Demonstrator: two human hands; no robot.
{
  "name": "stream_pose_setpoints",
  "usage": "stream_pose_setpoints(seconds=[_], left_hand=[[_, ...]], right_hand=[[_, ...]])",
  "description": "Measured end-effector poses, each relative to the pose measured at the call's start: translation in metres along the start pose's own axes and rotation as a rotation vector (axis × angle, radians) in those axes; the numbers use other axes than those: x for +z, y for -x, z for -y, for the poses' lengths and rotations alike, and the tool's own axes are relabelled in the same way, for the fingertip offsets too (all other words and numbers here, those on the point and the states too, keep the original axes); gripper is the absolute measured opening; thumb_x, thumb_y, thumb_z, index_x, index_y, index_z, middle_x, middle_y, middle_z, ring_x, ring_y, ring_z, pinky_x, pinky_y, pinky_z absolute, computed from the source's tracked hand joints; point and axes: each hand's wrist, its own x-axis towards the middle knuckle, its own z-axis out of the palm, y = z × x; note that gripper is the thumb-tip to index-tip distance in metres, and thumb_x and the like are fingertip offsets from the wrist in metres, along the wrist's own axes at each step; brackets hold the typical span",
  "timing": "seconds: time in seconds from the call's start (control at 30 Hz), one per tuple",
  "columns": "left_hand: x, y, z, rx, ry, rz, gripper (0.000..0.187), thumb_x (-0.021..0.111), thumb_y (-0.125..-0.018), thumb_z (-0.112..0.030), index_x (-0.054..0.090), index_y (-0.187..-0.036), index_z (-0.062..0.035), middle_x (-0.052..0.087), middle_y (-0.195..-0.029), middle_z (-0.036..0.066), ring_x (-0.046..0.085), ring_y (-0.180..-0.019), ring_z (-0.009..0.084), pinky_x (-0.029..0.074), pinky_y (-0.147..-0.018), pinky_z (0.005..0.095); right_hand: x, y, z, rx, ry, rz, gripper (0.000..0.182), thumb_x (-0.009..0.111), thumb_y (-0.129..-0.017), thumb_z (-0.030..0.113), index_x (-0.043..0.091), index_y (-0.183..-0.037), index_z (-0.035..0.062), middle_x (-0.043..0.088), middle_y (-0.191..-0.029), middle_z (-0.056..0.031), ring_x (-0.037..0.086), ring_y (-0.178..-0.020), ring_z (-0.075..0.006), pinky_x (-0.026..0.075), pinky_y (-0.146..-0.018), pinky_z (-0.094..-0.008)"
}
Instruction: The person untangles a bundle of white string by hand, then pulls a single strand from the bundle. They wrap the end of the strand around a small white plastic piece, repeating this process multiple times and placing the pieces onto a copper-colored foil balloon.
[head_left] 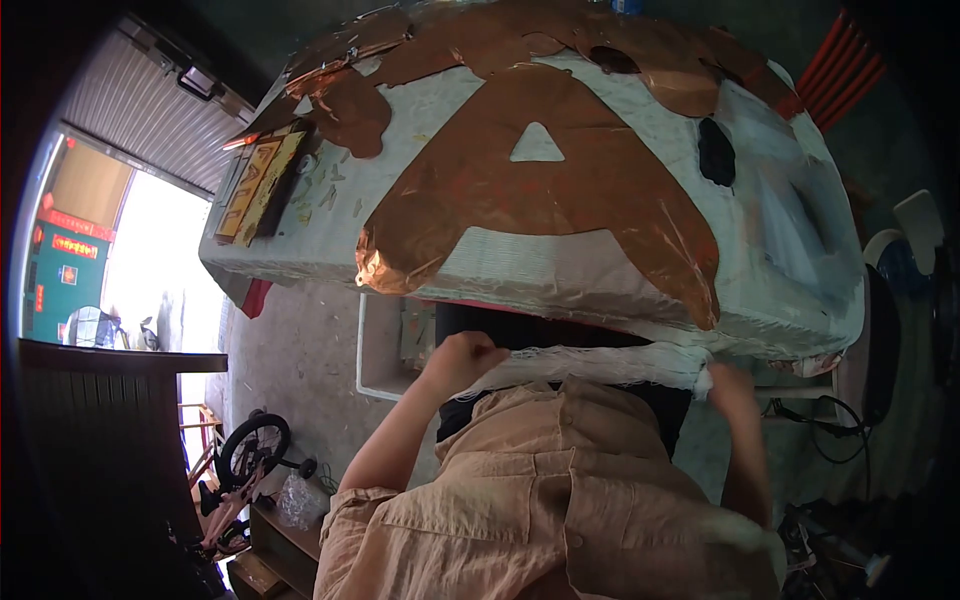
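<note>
A long bundle of thin white cloth (600,368), gauzy and frayed into loose threads, stretches across my lap under the table's front edge. At its right end, my right hand (730,388) is closed on the cloth. My left hand (463,364) is held at the bundle's left end with the fingertips pinched together; whatever lies between them is too small to make out. On the white-covered table (330,225) in front of me lies a large brown, copper-coloured sheet (560,190) shaped like the letter A, its lower ends hanging over the front edge.
More copper-coloured sheet pieces (350,112) cover the table's far side. A yellow-edged box (262,188) sits at the left, and a black patch (716,152) at the right. A white open box (378,345) is under the table. A small bicycle (250,450) stands on the floor at left.
</note>
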Motion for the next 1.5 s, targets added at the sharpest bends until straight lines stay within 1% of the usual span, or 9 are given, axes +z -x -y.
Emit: stream_pose_setpoints(seconds=[0.53, 0.73, 0.93, 1.0, 1.17, 1.27, 1.33, 1.37, 1.5], left_hand=[[-0.008, 0.012, -0.028, 0.336, 0.538, -0.058, 0.006, 0.052, -0.085, -0.006, 0.048, -0.085, -0.0019, 0.049, -0.082, 0.000, 0.045, -0.074, 0.0076, 0.037, -0.067, 0.0193], [-0.043, 0.025, -0.088, 0.562, 0.632, -0.034, 0.006, 0.050, -0.087, -0.008, 0.047, -0.086, -0.0028, 0.048, -0.084, 0.000, 0.045, -0.078, 0.0083, 0.037, -0.071, 0.0209], [-0.127, 0.043, -0.108, 0.656, 0.934, -0.463, 0.009, 0.048, -0.087, -0.014, 0.048, -0.086, -0.0047, 0.048, -0.084, 0.004, 0.047, -0.078, 0.0112, 0.040, -0.070, 0.0249], [-0.144, 0.042, -0.112, 0.753, 1.026, -0.428, 0.013, 0.049, -0.087, -0.017, 0.048, -0.087, -0.0041, 0.048, -0.085, 0.005, 0.047, -0.076, 0.0126, 0.040, -0.069, 0.0254], [-0.102, 0.016, -0.174, 0.713, 1.073, 0.053, 0.026, 0.049, -0.087, -0.025, 0.050, -0.097, -0.0010, 0.049, -0.114, 0.014, 0.048, -0.109, 0.0218, 0.041, -0.088, 0.0314], [-0.088, 0.018, -0.216, 0.753, 1.249, 0.097, 0.026, 0.048, -0.089, -0.026, 0.051, -0.098, -0.0012, 0.055, -0.097, 0.011, 0.057, -0.090, 0.0198, 0.046, -0.080, 0.0340], [-0.105, 0.014, -0.211, 0.664, 0.971, 0.505, 0.023, 0.048, -0.090, -0.024, 0.052, -0.096, -0.0028, 0.053, -0.073, 0.005, 0.055, -0.065, 0.0155, 0.049, -0.071, 0.0339], [-0.107, 0.024, -0.217, 0.613, 0.893, 0.267, 0.026, 0.045, -0.090, -0.029, 0.050, -0.084, -0.0038, 0.034, -0.055, -0.001, 0.038, -0.047, 0.0108, 0.047, -0.056, 0.0305], [-0.169, 0.029, -0.161, 0.712, 0.905, 0.053, 0.019, 0.048, -0.088, -0.022, 0.047, -0.075, -0.0075, 0.034, -0.056, -0.003, 0.037, -0.048, 0.0090, 0.045, -0.053, 0.0289]], right_hand=[[-0.082, 0.016, 0.118, -0.680, -0.594, -0.208, 0.017, 0.058, -0.077, 0.011, 0.056, -0.091, 0.0030, 0.058, -0.085, -0.0100, 0.060, -0.072, -0.0218, 0.046, -0.061, -0.0310], [-0.130, 0.019, 0.189, -0.926, -0.846, -0.359, 0.023, 0.058, -0.078, 0.017, 0.057, -0.097, 0.0040, 0.060, -0.083, -0.0109, 0.059, -0.074, -0.0306, 0.047, -0.064, -0.0344], [-0.197, 0.019, 0.171, -0.973, -1.007, 0.071, 0.009, 0.053, -0.084, 0.008, 0.057, -0.087, 0.0002, 0.051, -0.057, -0.0008, 0.048, -0.050, -0.0068, 0.039, -0.048, -0.0215], [-0.221, 0.024, 0.162, -0.960, -1.166, 0.269, 0.009, 0.052, -0.086, 0.009, 0.056, -0.084, 0.0017, 0.048, -0.057, 0.0014, 0.045, -0.047, -0.0046, 0.036, -0.044, -0.0193], [-0.294, 0.040, 0.188, -1.272, -1.345, -0.085, 0.017, 0.045, -0.090, 0.017, 0.054, -0.087, 0.0030, 0.049, -0.060, 0.0014, 0.046, -0.049, -0.0046, 0.034, -0.042, -0.0176], [-0.331, 0.032, 0.182, -1.248, -1.418, -0.280, 0.017, 0.045, -0.090, 0.017, 0.054, -0.088, 0.0029, 0.048, -0.060, 0.0017, 0.045, -0.050, -0.0048, 0.034, -0.044, -0.0173], [-0.357, 0.017, 0.152, -1.316, -1.519, -0.407, 0.016, 0.045, -0.089, 0.015, 0.054, -0.090, 0.0021, 0.043, -0.061, 0.0026, 0.040, -0.052, -0.0051, 0.032, -0.047, -0.0181], [-0.366, 0.006, 0.120, -1.413, -1.557, -0.414, 0.016, 0.046, -0.089, 0.015, 0.054, -0.092, 0.0012, 0.039, -0.061, 0.0030, 0.036, -0.053, -0.0053, 0.031, -0.049, -0.0187], [-0.368, -0.003, -0.006, -1.550, -1.839, -0.328, 0.020, 0.041, -0.089, 0.004, 0.045, -0.104, -0.0084, 0.031, -0.069, 0.0000, 0.032, -0.059, -0.0089, 0.027, -0.051, -0.0213]])
